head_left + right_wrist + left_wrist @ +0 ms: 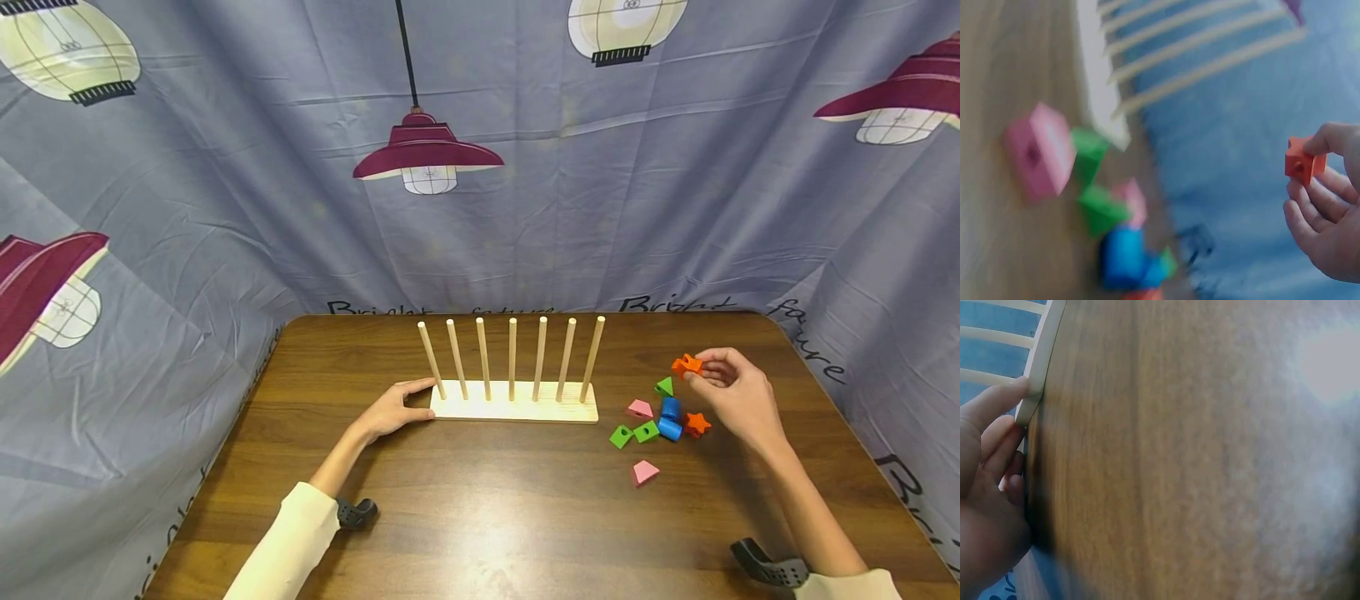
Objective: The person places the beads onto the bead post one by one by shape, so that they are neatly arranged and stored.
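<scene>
A light wooden peg board with a row of several upright pegs stands on the table. My left hand grips its left end, fingers towards the back corner and thumb at the front one; the left wrist view shows the thumb on the base's edge. Over the table's right side, my right hand pinches an orange star-shaped block between thumb and fingers. A hole shows in the side of this star block in the right wrist view. Below that hand lies another orange star.
Right of the board lie loose blocks: blue cylinders, green pieces with a green triangle behind, and pink pieces. A patterned blue-grey curtain hangs behind the brown wooden table.
</scene>
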A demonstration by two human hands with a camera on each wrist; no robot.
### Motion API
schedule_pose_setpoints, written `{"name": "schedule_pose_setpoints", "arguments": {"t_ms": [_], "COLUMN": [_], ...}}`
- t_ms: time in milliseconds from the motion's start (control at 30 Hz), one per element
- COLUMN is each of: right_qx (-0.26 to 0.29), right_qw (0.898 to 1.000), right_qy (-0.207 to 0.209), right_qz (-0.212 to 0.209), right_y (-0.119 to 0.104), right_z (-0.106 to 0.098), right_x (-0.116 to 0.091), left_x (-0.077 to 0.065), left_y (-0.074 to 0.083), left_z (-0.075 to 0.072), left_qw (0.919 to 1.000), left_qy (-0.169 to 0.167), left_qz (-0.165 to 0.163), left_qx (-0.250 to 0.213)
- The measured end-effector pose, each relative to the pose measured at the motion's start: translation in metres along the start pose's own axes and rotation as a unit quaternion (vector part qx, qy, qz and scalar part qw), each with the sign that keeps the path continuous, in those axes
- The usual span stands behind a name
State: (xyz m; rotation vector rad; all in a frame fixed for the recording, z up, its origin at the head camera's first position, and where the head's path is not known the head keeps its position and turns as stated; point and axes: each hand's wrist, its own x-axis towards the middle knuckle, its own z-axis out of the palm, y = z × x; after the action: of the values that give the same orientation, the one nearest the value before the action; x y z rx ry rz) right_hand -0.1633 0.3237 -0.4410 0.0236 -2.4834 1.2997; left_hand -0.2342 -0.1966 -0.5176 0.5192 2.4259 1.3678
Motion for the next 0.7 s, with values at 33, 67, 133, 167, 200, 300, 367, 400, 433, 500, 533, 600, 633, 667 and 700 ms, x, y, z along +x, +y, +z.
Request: {"name": "schedule_pose_setpoints", "arguments": {"t_ms": [33,67,133,167,200,300,367,400,433,500,533,600,633,667,700], "right_qx": [0.017,0.03,0.046,0.049,0.053,0.081,0.109,0.125,0.143,0.174,0.188,0.211,0.216,0.218,0.217], "right_qw": [1.0,0.999,0.997,0.996,0.995,0.99,0.985,0.981,0.977,0.969,0.965,0.958,0.956,0.955,0.954], "right_qy": [0.0,-0.002,-0.004,-0.004,-0.002,-0.002,-0.006,-0.011,-0.018,-0.032,-0.04,-0.059,-0.068,-0.075,-0.082], "right_qz": [-0.013,-0.028,-0.056,-0.068,-0.079,-0.112,-0.135,-0.146,-0.156,-0.171,-0.176,-0.185,-0.186,-0.188,-0.191], "right_y": [-0.01,-0.021,-0.042,-0.052,-0.062,-0.092,-0.109,-0.117,-0.124,-0.137,-0.141,-0.151,-0.155,-0.16,-0.165], "right_z": [0.001,0.003,0.005,0.006,0.008,0.015,0.022,0.027,0.032,0.045,0.051,0.065,0.073,0.08,0.087], "right_x": [0.001,0.001,0.003,0.003,0.004,0.006,0.007,0.008,0.009,0.011,0.013,0.017,0.019,0.021,0.024], "left_x": [0.0,0.0,0.0,-0.001,-0.001,-0.002,-0.002,-0.002,-0.001,0.0,0.001,0.002,0.003,0.003,0.004], "left_y": [-0.001,-0.001,-0.002,-0.003,-0.003,-0.004,-0.004,-0.004,-0.005,-0.005,-0.005,-0.005,-0.005,-0.005,-0.004], "left_z": [0.0,0.0,0.0,0.0,0.0,0.0,-0.001,-0.001,-0.001,-0.001,-0.002,-0.002,-0.002,-0.002,-0.002], "left_qw": [1.0,1.0,1.0,0.9999,1.0,0.9999,0.9999,1.0,1.0,1.0,1.0,0.9999,0.9999,0.9999,0.9999], "left_qy": [0.0,0.0,0.0,-0.001,-0.001,0.0,-0.001,-0.001,-0.001,-0.002,-0.003,-0.003,-0.003,-0.004,-0.005], "left_qz": [-0.003,-0.004,-0.005,-0.006,-0.005,-0.008,-0.008,-0.008,-0.007,0.001,0.004,0.011,0.013,0.012,0.008], "left_qx": [-0.003,-0.005,-0.008,-0.009,-0.008,-0.007,-0.006,-0.005,-0.005,-0.004,-0.002,0.003,0.004,0.004,0.003]}}
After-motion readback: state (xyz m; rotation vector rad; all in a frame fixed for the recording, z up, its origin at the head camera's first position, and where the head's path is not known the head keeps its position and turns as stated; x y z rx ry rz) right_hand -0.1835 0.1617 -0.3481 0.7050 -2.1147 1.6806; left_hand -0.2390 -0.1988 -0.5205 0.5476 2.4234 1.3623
